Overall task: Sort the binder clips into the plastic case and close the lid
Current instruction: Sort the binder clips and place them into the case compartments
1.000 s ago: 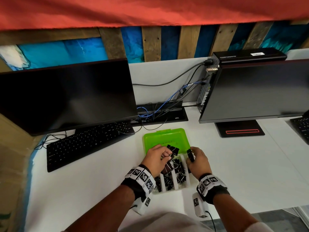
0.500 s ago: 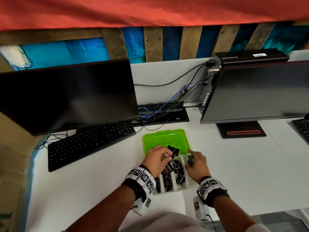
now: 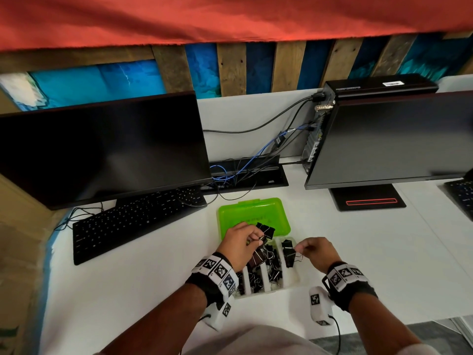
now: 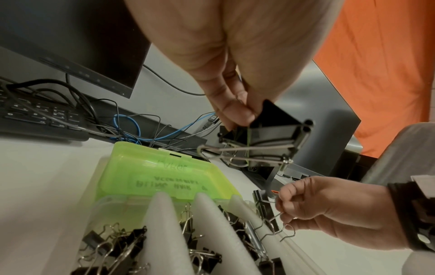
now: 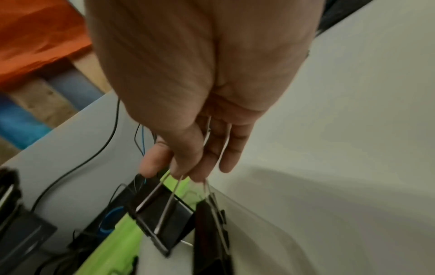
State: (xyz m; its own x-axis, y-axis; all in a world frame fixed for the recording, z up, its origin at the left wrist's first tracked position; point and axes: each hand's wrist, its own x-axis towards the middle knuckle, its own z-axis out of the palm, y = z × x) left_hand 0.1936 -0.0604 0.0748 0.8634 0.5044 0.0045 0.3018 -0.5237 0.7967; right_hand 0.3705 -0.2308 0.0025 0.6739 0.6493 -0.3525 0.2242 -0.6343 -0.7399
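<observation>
Both forearms are reaching forward from the bottom of the head view, each wrist wearing a dark band with black-and-white marker tags. The left hand [image 3: 242, 239] is curling its fingers [image 4: 231, 104], thumb and fingertips pinching a large binder clip [image 4: 273, 134]. The right hand [image 3: 316, 251] is sitting lower and to the right, knuckles up, its fingers [image 5: 200, 154] pinching the wire handles of two binder clips [image 5: 164, 215] hanging beneath it

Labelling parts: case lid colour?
Translucent lime green lid, lying open; head view shows it best.
</observation>
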